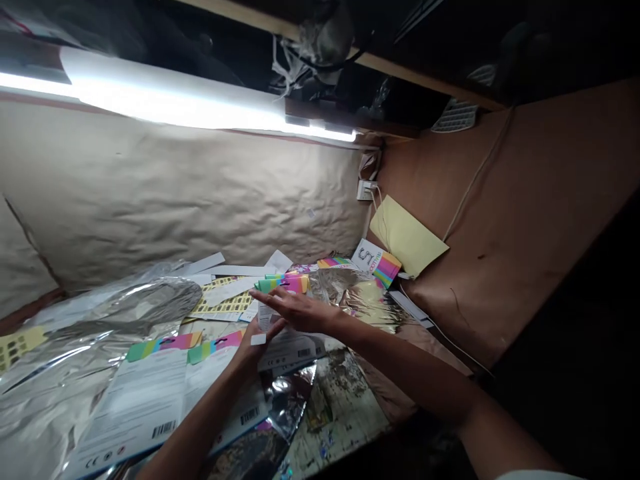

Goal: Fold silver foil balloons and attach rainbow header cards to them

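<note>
My right hand [300,310] reaches across the middle of the work surface, fingers stretched flat over a white card package [267,313] with a rainbow-striped header. My left hand [257,340] comes up from below and grips the lower part of that same package; a small white sticker [259,339] shows at its fingertips. Several similar packages [150,393] with rainbow headers and barcodes lie face down to the left.
Silver foil balloons [145,307] lie at left and gold foil [370,303] at right. A sheet of yellow labels [225,303], a yellow envelope [407,237], a numbered package [375,263], a wall socket [366,190] with cables and a lit tube lamp [175,100] surround the spot.
</note>
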`<state>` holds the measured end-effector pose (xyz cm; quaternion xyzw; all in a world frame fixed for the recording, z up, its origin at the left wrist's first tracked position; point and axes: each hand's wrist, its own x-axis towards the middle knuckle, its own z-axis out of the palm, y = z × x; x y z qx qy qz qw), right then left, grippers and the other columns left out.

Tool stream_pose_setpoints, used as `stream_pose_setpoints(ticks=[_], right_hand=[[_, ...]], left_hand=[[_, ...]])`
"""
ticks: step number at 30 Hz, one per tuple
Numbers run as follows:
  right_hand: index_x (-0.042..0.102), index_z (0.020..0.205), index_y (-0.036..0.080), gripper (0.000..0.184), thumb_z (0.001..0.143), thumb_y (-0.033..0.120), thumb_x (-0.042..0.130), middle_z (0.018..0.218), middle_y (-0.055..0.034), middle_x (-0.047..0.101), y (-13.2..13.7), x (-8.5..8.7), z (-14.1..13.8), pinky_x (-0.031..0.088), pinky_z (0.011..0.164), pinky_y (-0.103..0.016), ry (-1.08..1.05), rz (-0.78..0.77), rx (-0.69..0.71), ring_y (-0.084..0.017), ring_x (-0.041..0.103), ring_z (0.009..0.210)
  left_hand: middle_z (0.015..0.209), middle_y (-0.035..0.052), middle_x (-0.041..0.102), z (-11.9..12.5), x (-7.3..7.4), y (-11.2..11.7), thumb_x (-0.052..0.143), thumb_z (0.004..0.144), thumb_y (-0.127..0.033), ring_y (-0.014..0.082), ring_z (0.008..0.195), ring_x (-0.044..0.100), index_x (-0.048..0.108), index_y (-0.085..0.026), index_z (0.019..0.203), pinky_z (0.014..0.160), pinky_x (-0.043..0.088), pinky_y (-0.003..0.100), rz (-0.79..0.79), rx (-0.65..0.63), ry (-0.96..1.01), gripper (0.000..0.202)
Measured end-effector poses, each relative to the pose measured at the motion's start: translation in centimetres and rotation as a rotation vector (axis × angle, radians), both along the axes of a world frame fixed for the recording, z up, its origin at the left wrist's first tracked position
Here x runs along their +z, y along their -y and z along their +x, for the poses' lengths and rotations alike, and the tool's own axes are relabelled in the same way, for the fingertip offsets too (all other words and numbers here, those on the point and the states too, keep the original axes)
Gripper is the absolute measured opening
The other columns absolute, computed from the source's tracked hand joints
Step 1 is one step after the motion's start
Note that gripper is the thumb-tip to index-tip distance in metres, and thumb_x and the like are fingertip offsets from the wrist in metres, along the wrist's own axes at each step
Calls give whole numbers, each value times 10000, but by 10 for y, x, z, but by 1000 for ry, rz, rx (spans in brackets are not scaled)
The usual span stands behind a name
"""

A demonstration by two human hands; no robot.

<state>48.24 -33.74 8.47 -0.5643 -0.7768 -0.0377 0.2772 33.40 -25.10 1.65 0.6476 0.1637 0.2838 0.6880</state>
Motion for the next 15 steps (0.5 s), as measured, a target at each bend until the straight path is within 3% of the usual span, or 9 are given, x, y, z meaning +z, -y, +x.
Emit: stream_pose_setpoints(ticks=[3,5,7,9,12,15], right_hand=[[261,1531,347,794,860,124,621,1346,-90,530,15,-6,2,473,1004,-434,-8,144,-128,-269,564,1152],[293,1520,300,732,878,180,625,1335,-123,534,30,-18,5,403,1078,-504,-168,294,-353,-301,511,1233],[327,1497,258,745,849,314,690,1350,-152,521,42,-34,12,367,1092,-566,-365,295,-514,-344,470,1282],[359,1462,230,805,787,441,742,1355,-160,528,46,-49,19,391,1067,-580,-596,106,-466,-358,492,1273],[401,1399,214,803,739,491,766,1318,-137,584,42,-63,24,482,996,-502,-894,-197,-188,-316,584,1187],[472,1320,221,729,705,412,811,1237,-103,641,41,-66,21,519,940,-446,-903,-182,-168,-288,626,1111]], left_hand=[[1117,137,715,3,-8,-7,786,712,-505,306,979,691,589,-138,1187,828,548,390,-88,103,61,632],[1160,158,698,2,-11,-10,761,743,-512,319,1018,682,580,-132,1196,834,557,404,-94,147,94,619],[1182,170,688,0,-10,-10,755,750,-511,329,1047,672,575,-125,1199,828,564,402,-59,179,114,619],[1193,165,685,0,-7,-8,760,743,-506,330,1059,668,564,-132,1213,825,568,398,-37,181,135,631],[1161,149,702,2,-3,-4,803,693,-469,321,1018,684,568,-144,1204,825,567,395,-40,119,119,649],[1066,128,732,2,-3,-4,854,622,-388,319,958,694,619,-147,1103,803,563,391,22,60,79,588]])
